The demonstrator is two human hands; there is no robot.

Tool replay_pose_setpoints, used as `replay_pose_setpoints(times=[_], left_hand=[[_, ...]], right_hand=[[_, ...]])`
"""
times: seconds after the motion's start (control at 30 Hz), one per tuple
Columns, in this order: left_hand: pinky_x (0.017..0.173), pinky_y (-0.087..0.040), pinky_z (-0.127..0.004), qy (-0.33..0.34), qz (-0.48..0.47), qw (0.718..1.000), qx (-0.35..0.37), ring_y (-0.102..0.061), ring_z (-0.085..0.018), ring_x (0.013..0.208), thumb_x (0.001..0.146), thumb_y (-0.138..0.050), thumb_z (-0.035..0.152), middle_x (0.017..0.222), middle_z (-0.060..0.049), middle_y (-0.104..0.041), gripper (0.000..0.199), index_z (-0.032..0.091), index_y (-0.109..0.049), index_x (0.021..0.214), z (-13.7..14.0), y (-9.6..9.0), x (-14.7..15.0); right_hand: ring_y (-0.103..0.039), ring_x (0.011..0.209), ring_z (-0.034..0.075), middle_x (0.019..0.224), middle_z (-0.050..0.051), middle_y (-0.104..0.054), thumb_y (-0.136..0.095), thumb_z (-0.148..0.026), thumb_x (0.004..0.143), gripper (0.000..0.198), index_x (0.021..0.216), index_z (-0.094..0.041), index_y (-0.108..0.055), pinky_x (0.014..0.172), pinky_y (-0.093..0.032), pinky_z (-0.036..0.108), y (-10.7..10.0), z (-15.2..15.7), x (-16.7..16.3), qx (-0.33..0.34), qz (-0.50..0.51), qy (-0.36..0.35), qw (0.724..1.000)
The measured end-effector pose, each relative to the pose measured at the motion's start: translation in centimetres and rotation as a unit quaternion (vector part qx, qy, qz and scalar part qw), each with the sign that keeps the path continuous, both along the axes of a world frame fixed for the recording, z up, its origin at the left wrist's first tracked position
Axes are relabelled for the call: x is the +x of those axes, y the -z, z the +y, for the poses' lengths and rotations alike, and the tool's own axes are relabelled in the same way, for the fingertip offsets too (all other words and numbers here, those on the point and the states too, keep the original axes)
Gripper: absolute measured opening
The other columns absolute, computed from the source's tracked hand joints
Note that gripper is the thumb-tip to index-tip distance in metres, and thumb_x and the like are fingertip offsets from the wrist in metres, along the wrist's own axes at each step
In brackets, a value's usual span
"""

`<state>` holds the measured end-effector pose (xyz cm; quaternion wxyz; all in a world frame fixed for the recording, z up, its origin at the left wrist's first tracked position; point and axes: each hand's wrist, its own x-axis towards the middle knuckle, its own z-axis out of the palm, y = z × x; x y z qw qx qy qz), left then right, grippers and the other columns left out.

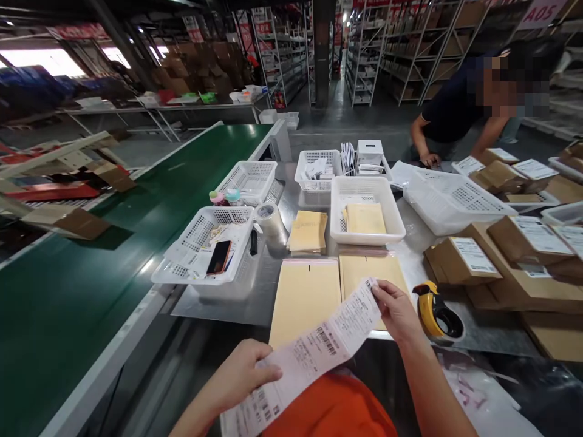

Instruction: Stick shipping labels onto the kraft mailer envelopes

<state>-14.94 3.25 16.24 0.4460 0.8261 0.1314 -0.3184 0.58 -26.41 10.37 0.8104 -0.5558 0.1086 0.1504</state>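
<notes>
A long printed label strip (310,355) is held stretched between both hands above the near edge of the bench (255,285). Its long axis is run diagonally, from low near the body up and away to the right. The lower end is pinched by the left hand (239,376), thumb closed over the paper; the upper end is gripped at the tip by the right hand (397,311), fingers curled shut on it. Just beyond the strip, two padded kraft envelopes (304,298) are laid flat side by side; the strip's upper end is overlapped on the right one, so the right hand is placed nearer to them. A yellow tape dispenser (435,311) is seen just right of the strip, beside the right hand. A white basket with a phone (218,257) is set left of the envelopes.
</notes>
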Motion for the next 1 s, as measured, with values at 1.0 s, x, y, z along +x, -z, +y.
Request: replay_pose_setpoints(times=[1.0], left_hand=[[0.057, -0.021, -0.027, -0.212, -0.107, 0.964, -0.118, -0.035, -0.013, 0.060, 0.071, -0.060, 0.076, 0.062, -0.002, -0.042, 0.064, 0.012, -0.056, 0.063, 4.0, 0.0, -6.2]], right_hand=[[-0.040, 0.049, 0.007, 0.063, 0.004, -0.063, -0.089, -0.054, 0.050, 0.051, 0.077, -0.014, -0.074, 0.036, -0.027, 0.020, 0.6, 5.1, 1.5, -0.141, -0.075, -0.054, 0.986]])
